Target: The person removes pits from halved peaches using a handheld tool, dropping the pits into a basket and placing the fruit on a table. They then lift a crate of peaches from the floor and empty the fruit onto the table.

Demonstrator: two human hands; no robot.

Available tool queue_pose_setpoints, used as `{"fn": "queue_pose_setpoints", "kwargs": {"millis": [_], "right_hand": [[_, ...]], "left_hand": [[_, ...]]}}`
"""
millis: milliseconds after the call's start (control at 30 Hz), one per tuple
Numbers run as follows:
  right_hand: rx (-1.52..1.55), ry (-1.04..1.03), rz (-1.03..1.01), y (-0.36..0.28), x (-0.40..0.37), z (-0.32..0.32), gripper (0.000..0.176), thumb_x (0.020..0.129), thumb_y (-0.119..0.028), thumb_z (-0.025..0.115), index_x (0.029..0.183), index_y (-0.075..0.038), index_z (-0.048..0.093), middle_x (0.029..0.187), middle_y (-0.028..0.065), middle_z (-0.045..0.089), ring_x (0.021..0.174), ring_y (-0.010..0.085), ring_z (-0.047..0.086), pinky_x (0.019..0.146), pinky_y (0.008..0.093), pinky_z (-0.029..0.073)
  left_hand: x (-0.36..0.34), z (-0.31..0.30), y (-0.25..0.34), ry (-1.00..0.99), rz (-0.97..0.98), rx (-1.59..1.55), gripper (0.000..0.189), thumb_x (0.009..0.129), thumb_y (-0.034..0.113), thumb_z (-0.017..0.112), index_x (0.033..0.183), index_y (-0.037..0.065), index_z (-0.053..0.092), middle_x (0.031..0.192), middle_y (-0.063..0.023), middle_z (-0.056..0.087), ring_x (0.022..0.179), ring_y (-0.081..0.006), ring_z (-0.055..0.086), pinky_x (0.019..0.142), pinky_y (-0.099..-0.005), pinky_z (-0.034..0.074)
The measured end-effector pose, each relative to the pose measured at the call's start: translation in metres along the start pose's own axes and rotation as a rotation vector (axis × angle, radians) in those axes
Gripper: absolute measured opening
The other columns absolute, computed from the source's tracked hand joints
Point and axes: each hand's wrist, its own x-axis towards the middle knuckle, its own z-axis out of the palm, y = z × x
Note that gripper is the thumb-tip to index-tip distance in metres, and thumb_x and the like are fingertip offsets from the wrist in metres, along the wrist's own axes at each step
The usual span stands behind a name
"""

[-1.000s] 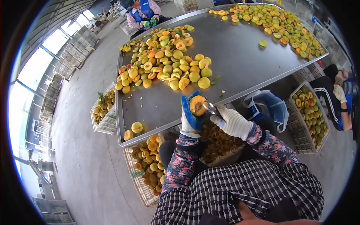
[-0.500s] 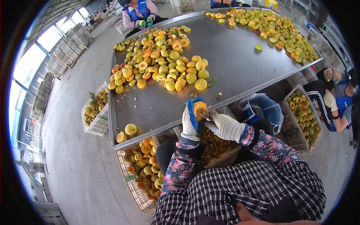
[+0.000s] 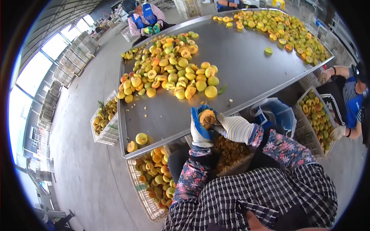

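At frame centre, cups peach half (image 3: 207,117) cut-face up in left hand (image 3: 199,131), exposing pit to clenched right hand (image 3: 236,129); fist contents unclear.

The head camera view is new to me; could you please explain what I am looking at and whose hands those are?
No machine here. The one picture comes from a camera worn on a person's head, looking forward and down; its lens curves the edges. The patterned sleeves at the bottom are the wearer's. Their left hand, in a blue-and-white glove, grips a fruit half, cut face up. Their right hand, in a white knit glove, has its fingers at that cut face; whether it holds a tool is too small to tell. Ahead lies a metal table with a pile of yellow fruit. A crate of fruit stands below its edge. Another person is at the far end, a co-worker at the right.
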Motion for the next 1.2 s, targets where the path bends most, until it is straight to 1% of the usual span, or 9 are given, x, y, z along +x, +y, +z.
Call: {"fn": "queue_pose_setpoints", "kwargs": {"millis": [200, 300, 367, 433, 500, 567, 700, 733, 1200], "right_hand": [[0.391, 0.044, -0.026, 0.01, -0.005, 0.041, 0.035, 0.095, -0.027, 0.058, 0.113, 0.002, 0.049, 0.085, 0.0237, 0.064, 0.08, 0.041, 0.064, 0.069, 0.0454, 0.051], [0.21, -0.102, 0.059, 0.001, -0.007, 0.02, 0.028, 0.097, -0.02, 0.056, 0.117, -0.001, 0.052, 0.087, 0.0207, 0.065, 0.083, 0.039, 0.063, 0.072, 0.0422, 0.051], [0.284, -0.287, 0.214, -0.013, -0.003, -0.003, 0.025, 0.099, -0.026, 0.053, 0.108, -0.003, 0.055, 0.093, 0.022, 0.063, 0.087, 0.0359, 0.063, 0.078, 0.0401, 0.05], [0.302, -0.289, 0.233, -0.015, -0.007, -0.005, 0.025, 0.1, -0.026, 0.052, 0.111, -0.004, 0.056, 0.097, 0.0193, 0.063, 0.091, 0.0331, 0.062, 0.083, 0.0375, 0.048], [0.39, -0.23, 0.184, -0.007, -0.011, 0.01, 0.028, 0.1, -0.027, 0.052, 0.114, -0.004, 0.056, 0.098, 0.0163, 0.063, 0.094, 0.0307, 0.061, 0.085, 0.0359, 0.048], [0.676, -0.105, 0.116, -0.014, -0.007, 0.018, 0.03, 0.1, -0.029, 0.052, 0.116, -0.004, 0.055, 0.096, 0.014, 0.064, 0.092, 0.0296, 0.061, 0.084, 0.0362, 0.048], [1.198, -0.556, 0.562, -0.011, -0.008, -0.014, 0.033, 0.097, -0.044, 0.056, 0.103, -0.011, 0.054, 0.068, 0.001, 0.054, 0.051, 0.0132, 0.052, 0.047, 0.029, 0.044], [1.22, -0.488, 0.586, -0.02, -0.01, -0.016, 0.037, 0.094, -0.05, 0.057, 0.099, -0.014, 0.053, 0.063, -0.0026, 0.047, 0.043, 0.0074, 0.042, 0.04, 0.0233, 0.035], [1.927, -0.5, 0.662, -0.03, -0.028, -0.014, 0.036, 0.1, -0.045, 0.049, 0.096, -0.01, 0.056, 0.059, -0.0042, 0.04, 0.041, 0.0057, 0.034, 0.037, 0.0211, 0.028]], "left_hand": [[0.001, -0.008, 0.001, 0.041, -0.018, 0.044, 0.04, 0.099, 0.04, 0.052, 0.101, 0.001, 0.061, 0.096, -0.0142, 0.064, 0.091, -0.0324, 0.063, 0.086, -0.0453, 0.053], [0.003, -0.01, 0.004, 0.074, -0.077, 0.087, 0.038, 0.098, 0.038, 0.053, 0.102, 0.001, 0.06, 0.096, -0.0136, 0.064, 0.089, -0.0317, 0.063, 0.085, -0.0456, 0.054], [0.008, -0.024, 0.001, -0.056, 0.1, 0.587, 0.036, 0.098, 0.036, 0.055, 0.102, 0.001, 0.06, 0.095, -0.0136, 0.064, 0.087, -0.0314, 0.063, 0.083, -0.0452, 0.054], [0.008, -0.029, 0.0, -0.075, 0.07, 0.64, 0.036, 0.099, 0.035, 0.054, 0.104, -0.001, 0.059, 0.095, -0.0133, 0.065, 0.086, -0.0288, 0.064, 0.081, -0.0413, 0.055], [0.008, -0.022, 0.004, 0.028, -0.149, 0.255, 0.038, 0.101, 0.033, 0.051, 0.109, -0.003, 0.059, 0.096, -0.0125, 0.066, 0.085, -0.024, 0.067, 0.078, -0.0339, 0.055], [0.003, -0.013, 0.006, -0.003, -0.101, 0.317, 0.034, 0.099, 0.032, 0.054, 0.104, -0.001, 0.059, 0.092, -0.0138, 0.065, 0.085, -0.029, 0.064, 0.077, -0.0413, 0.055], [-0.004, 0.001, 0.01, -0.01, -0.154, 0.242, 0.031, 0.098, 0.032, 0.056, 0.1, 0.002, 0.059, 0.09, -0.0144, 0.064, 0.084, -0.0316, 0.063, 0.077, -0.0471, 0.054], [-0.003, 0.0, 0.009, -0.013, -0.144, 0.233, 0.033, 0.099, 0.033, 0.054, 0.101, 0.001, 0.059, 0.091, -0.0139, 0.064, 0.084, -0.03, 0.064, 0.076, -0.0446, 0.055], [-0.012, 0.032, 0.007, -0.013, -0.185, -0.035, 0.033, 0.095, 0.041, 0.057, 0.09, 0.01, 0.061, 0.089, -0.0082, 0.065, 0.084, -0.0271, 0.064, 0.079, -0.0445, 0.054]]}}
